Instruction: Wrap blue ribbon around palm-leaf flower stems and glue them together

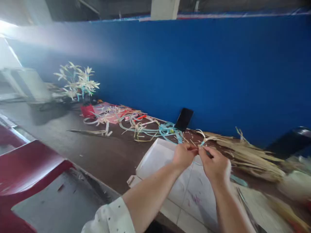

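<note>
My left hand [185,156] and my right hand [215,161] meet above a white cardboard sheet [170,187]. Their fingers are pinched together on a small flower made of pale strips [205,138], with a bit of light blue at its base. Its cream petals stick up past my right fingertips. Where the two hands meet, the fingers hide the lower part of the flower. Behind my left hand lies a tangle of light blue ribbon [167,129]. A black phone [184,119] leans against the blue wall just beyond.
Dried husk strips [252,155] are piled at the right. A craft flower arrangement [80,81] stands in a red pot [87,111] at the left, beside pink paper and strip scraps [114,113]. A red chair [31,165] is at the table's near left edge.
</note>
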Motion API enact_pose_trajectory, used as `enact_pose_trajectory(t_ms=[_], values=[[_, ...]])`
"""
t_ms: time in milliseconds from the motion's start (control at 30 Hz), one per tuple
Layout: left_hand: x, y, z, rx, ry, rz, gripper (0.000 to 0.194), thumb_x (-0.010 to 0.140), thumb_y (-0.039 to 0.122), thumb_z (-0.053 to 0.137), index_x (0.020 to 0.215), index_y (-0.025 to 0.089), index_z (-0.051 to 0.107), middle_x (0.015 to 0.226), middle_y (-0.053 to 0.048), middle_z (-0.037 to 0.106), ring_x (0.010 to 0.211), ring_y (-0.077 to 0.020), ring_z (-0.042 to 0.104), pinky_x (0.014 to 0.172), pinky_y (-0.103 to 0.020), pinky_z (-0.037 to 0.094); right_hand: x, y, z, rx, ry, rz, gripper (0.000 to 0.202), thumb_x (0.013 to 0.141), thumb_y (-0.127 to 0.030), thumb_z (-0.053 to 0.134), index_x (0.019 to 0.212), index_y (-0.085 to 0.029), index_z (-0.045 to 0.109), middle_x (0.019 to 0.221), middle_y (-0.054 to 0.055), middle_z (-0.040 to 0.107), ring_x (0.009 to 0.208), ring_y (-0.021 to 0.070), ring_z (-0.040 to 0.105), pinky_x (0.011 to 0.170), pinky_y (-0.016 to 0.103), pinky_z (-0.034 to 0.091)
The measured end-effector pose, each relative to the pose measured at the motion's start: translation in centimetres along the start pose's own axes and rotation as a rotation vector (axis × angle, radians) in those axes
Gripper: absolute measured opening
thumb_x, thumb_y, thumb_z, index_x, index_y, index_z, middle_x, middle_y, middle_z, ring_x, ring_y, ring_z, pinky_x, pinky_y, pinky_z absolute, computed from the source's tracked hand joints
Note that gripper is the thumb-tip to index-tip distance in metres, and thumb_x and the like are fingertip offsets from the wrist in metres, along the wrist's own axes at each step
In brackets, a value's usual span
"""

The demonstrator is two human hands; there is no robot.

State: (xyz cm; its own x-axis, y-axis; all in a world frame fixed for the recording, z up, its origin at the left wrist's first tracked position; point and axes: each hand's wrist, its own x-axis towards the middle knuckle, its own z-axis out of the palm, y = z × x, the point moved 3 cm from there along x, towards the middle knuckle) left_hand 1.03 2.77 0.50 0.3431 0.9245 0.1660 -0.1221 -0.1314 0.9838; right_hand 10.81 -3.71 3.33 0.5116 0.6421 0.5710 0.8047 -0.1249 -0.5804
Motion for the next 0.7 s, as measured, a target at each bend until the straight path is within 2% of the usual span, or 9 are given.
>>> enact_pose_trajectory(t_ms=[167,400,700], values=[[-0.1,0.0,0.1,-0.008,0.007,-0.036,0.012,0.066,0.023,0.066,0.069,0.012,0.068,0.067,-0.002,0.063,0.065,-0.0110,0.055,0.061,-0.022,0.041,0.0,0.0,-0.4,0.037,0.001,0.011,0.037,0.072,-0.046,0.055,0.085,-0.018,0.075,0.084,0.008,0.071,0.081,0.0267,0.065,0.071,0.032,0.047],[-0.5,0.8,-0.2,-0.048,0.019,-0.172,0.012,0.061,0.023,0.070,0.066,0.012,0.066,0.064,0.000,0.060,0.061,-0.0096,0.051,0.061,-0.022,0.041,0.0,0.1,-0.5,0.139,-0.061,0.107,0.032,0.071,-0.045,0.061,0.086,-0.021,0.074,0.084,0.004,0.072,0.083,0.0252,0.065,0.071,0.029,0.046],[-0.6,1.0,-0.3,-0.051,0.012,-0.226,0.016,0.058,0.026,0.072,0.063,0.013,0.063,0.059,0.003,0.054,0.057,-0.0078,0.045,0.057,-0.022,0.037,0.0,0.2,-0.5,0.188,-0.079,0.084,0.032,0.072,-0.044,0.061,0.088,-0.020,0.074,0.085,0.004,0.072,0.084,0.0259,0.065,0.071,0.030,0.047]])
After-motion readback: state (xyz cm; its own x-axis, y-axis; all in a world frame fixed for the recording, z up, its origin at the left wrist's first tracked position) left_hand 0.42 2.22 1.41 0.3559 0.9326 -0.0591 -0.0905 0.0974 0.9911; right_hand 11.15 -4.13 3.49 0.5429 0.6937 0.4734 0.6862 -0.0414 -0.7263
